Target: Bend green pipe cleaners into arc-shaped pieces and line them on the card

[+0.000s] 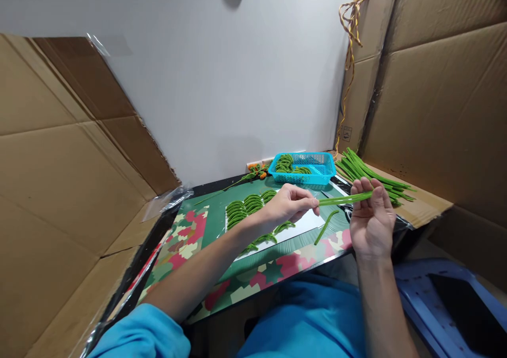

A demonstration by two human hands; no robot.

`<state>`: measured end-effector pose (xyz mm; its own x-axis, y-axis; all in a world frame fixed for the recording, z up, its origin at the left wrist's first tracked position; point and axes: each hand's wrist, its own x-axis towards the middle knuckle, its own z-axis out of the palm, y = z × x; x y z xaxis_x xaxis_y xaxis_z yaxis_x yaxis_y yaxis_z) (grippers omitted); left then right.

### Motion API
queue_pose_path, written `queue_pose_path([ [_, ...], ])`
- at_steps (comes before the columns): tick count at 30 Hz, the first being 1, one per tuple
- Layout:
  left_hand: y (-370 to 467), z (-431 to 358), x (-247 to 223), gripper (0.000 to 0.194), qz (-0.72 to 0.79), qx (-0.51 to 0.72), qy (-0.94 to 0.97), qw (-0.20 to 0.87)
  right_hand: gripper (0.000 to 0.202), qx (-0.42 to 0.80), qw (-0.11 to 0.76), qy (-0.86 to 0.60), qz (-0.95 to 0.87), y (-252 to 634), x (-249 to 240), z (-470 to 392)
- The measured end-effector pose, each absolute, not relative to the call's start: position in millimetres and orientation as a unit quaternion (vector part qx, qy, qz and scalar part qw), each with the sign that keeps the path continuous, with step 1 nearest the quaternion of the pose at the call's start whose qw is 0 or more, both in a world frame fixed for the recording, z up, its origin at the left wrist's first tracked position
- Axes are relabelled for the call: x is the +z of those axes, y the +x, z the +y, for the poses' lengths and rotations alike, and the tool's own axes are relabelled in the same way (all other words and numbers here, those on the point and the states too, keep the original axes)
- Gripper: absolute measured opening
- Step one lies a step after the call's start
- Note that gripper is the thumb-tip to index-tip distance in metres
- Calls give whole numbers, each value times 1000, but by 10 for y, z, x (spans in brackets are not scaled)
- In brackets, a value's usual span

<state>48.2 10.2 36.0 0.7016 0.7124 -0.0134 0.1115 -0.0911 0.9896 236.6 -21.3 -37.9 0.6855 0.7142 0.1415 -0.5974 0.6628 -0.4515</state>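
Both of my hands hold one straight green stem (344, 199) level above the table's right side. My left hand (288, 203) pinches its left end between thumb and fingertips. My right hand (371, 218) grips the right end, palm facing me. Below the stem a loose curved green piece (325, 226) lies on the green mat (216, 222). Rows of bent green pieces (242, 208) lie on a white sheet (307, 224) under my left wrist.
A blue basket (321, 169) with more bent green pieces stands at the back. A bundle of long green stems (366, 175) rests on cardboard to the right. An orange-flowered sprig (256, 171) lies by the wall. Cardboard walls flank both sides; a blue stool (451, 300) stands lower right.
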Motion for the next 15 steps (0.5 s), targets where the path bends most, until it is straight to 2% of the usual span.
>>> queue_pose_path([
  [6, 474, 109, 385, 36, 296, 265, 696, 599, 34, 342, 896, -230, -164, 2357, -363, -225],
  [12, 438, 158, 431, 40, 309, 302, 694, 575, 14, 63, 916, -341, -203, 2151, -142, -459],
  [15, 435, 170, 447, 43, 315, 324, 697, 556, 20, 54, 869, -310, -383, 1977, 57, -842],
])
